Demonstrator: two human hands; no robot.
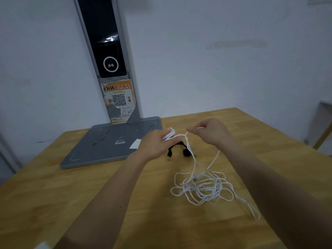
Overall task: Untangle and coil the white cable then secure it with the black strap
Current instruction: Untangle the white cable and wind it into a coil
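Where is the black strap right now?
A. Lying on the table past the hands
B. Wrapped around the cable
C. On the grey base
A: the black strap lies loose on the wooden table, below the hands, not around the white cable.

Matt wooden table (71, 194), grey metal base (100, 151) (scuffed), smooth white cable (203, 187), black cloth strap (175, 147).

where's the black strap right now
In the head view, the black strap lies on the wooden table, centre frame, just below and between the two hands, above the tangled white cable.
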